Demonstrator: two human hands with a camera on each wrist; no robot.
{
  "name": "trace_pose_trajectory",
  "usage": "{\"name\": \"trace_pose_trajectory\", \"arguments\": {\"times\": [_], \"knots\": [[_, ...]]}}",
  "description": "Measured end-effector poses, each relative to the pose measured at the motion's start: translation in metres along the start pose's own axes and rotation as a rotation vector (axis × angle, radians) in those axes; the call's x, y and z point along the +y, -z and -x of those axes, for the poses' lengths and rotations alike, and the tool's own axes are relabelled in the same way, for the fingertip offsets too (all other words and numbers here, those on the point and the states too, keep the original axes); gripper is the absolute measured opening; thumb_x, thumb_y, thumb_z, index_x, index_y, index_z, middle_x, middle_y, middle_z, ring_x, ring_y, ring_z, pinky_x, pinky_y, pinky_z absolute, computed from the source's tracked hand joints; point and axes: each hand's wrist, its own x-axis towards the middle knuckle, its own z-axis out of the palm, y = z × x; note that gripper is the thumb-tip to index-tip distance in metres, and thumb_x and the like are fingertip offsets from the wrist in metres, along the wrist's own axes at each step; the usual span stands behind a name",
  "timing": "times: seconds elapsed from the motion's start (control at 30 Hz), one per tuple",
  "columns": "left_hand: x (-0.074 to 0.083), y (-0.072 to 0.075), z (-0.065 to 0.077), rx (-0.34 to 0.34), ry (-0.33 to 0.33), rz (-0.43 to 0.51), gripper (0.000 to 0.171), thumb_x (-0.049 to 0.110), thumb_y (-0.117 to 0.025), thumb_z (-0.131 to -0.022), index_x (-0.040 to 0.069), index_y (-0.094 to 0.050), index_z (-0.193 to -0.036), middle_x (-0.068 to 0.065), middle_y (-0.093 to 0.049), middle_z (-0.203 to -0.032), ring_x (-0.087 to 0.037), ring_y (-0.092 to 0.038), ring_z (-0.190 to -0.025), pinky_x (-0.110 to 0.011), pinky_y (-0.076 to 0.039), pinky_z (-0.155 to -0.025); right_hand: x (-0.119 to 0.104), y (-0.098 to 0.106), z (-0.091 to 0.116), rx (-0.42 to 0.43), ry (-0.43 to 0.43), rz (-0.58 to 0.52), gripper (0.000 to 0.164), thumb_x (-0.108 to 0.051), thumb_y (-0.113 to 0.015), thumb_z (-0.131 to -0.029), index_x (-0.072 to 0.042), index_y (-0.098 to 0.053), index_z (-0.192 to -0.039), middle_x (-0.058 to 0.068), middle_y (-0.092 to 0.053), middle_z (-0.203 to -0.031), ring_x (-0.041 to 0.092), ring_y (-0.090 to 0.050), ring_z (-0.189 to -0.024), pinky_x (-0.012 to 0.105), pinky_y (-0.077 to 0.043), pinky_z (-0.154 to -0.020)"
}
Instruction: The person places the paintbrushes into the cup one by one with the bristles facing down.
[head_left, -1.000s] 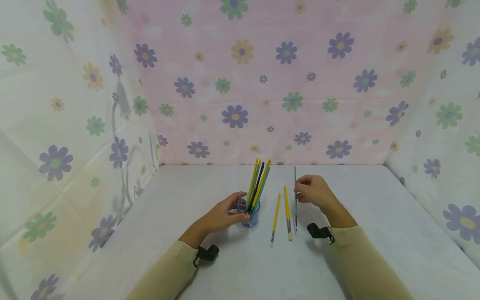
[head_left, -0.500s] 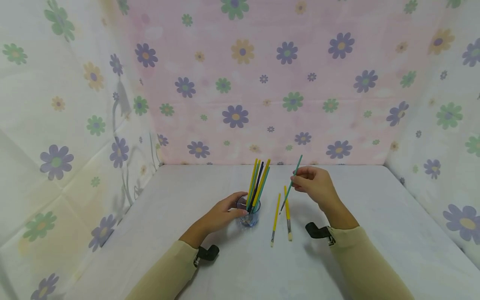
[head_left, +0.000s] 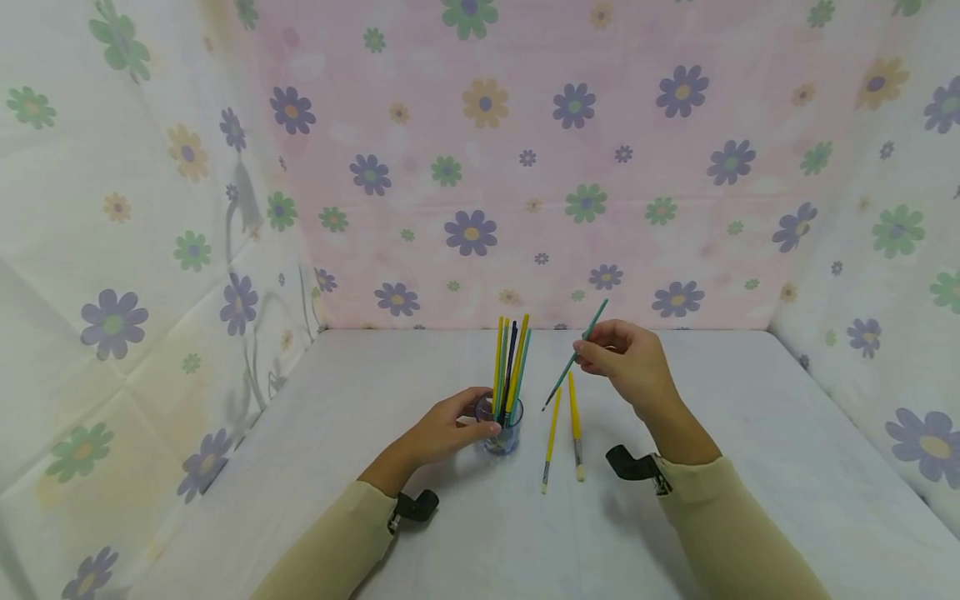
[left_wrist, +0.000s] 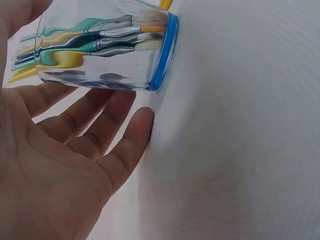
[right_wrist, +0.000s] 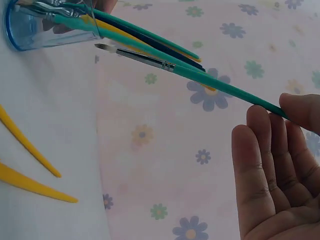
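My left hand (head_left: pixel 450 429) holds a clear glass (head_left: pixel 507 443) with a blue base (left_wrist: pixel 166 55), thumb on one side and fingers on the other. Several yellow, teal and dark paintbrushes stand in it, bristles down. Between thumb and fingertips, my right hand (head_left: pixel 636 367) pinches a thin teal paintbrush (head_left: pixel 564 375) by its handle. That brush slants down to the left, its bristle tip just outside the glass's rim in the right wrist view. Beneath it, a thin yellow paintbrush (head_left: pixel 551 442) and a thicker yellow paintbrush (head_left: pixel 576 429) lie side by side on the table, bristles toward me.
The table (head_left: pixel 750 467) has a white cover. A pink flowered cloth (head_left: pixel 525 208) rises behind it, and pale flowered cloth walls close both sides. A small black device (head_left: pixel 632 463) is strapped at each wrist.
My right hand has lifted the teal paintbrush off the table, tilted it and carried it left toward the glass. My left hand stays on the glass, which has shifted very slightly, its brushes standing more upright.
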Motion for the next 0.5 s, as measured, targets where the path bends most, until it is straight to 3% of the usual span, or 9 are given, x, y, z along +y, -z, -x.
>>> {"name": "trace_pose_trajectory", "arguments": {"times": [0.23,0.5], "knots": [[0.000,0.000,-0.002,0.003,-0.014,0.053,0.058,0.052,-0.071,-0.080,0.031,-0.048,-0.129,0.006,-0.059,-0.114,-0.013,-0.056,-0.111,-0.036,-0.049,-0.095,0.003,-0.005,-0.001,-0.004,0.042,-0.032,0.038,-0.032,-0.076,-0.081,-0.003,-0.061,-0.101,0.015,-0.068,-0.100,0.025,-0.069,-0.087,0.037,-0.057,-0.079],[0.000,0.000,-0.001,0.013,-0.013,0.046,0.060,0.053,-0.073,-0.077,0.030,-0.048,-0.127,0.006,-0.059,-0.113,-0.016,-0.057,-0.110,-0.031,-0.051,-0.092,0.002,-0.014,0.003,-0.033,0.094,-0.014,0.034,-0.034,-0.077,-0.079,-0.007,-0.064,-0.095,0.012,-0.069,-0.097,0.026,-0.069,-0.087,0.036,-0.057,-0.078]]}}
